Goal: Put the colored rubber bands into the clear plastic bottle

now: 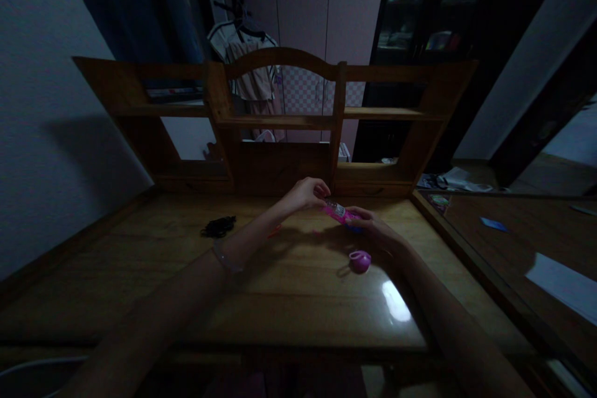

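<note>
Both my hands meet over the far middle of a wooden desk (186, 273). My right hand (373, 226) is closed around the lower end of a small pink tube-like object (339, 212) with a pale label. My left hand (305, 193) pinches the upper tip of that same pink object with curled fingers. A small purple rounded cap (359, 260) lies on the desk just in front of my right hand. A thin bracelet circles my left wrist. The scene is dim, so fine detail of the pink object is hard to make out.
A black tangled item (218, 226) lies on the desk to the left. A wooden shelf unit (280, 121) stands along the desk's back edge. To the right, a second darker surface holds a blue card (493, 224) and white paper (562, 286). Clothes hang behind the shelf.
</note>
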### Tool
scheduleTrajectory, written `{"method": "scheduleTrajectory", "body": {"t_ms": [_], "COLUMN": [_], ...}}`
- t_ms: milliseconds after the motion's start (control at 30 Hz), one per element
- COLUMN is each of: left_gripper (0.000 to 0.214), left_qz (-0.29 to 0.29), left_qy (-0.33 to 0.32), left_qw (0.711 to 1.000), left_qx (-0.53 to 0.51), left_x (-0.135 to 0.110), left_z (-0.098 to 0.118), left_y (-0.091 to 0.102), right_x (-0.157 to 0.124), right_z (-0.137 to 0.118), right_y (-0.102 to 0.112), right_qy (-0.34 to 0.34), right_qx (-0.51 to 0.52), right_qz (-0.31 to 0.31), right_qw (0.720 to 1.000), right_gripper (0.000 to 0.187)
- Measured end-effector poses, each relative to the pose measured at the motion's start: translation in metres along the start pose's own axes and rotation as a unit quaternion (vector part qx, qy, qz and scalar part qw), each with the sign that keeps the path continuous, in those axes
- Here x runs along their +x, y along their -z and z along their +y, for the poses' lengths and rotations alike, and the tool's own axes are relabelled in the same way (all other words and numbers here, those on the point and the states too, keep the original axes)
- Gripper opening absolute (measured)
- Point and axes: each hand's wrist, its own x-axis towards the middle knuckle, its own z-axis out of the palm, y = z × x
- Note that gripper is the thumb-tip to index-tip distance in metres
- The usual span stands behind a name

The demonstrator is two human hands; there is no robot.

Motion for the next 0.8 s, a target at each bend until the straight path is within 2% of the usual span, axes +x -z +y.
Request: {"method": "scheduleTrajectory", "body": {"t_ms": [133,467,800], "left_gripper": [0.033,0.024,0.022], "left_qz": [0.019,0.07,0.034], "left_qy": [-0.004,0.0,-0.018], "left_qw": [1.0,0.997,0.999], "left_qx": [0.011,0.038,-0.016], "left_x": [-0.0005,-0.0034,-0.0036], "left_z": [-0.001,-0.001,-0.0073], "left_y": [-0.0018,-0.0061,-0.0097], "right_x": [-0.0011,-0.0031,-0.0029], "right_z": [0.0,-0.0039,-0.0028], "right_y": [-0.0009,-0.0022,-0.0028], "right_qy": [-0.002,0.0,0.003], "right_qx": [0.003,0.018,0.02], "right_qz": [-0.006,-0.017,-0.019], "right_qw": [1.0,1.0,1.0], "right_gripper": [0.037,0.036,0.036]}}
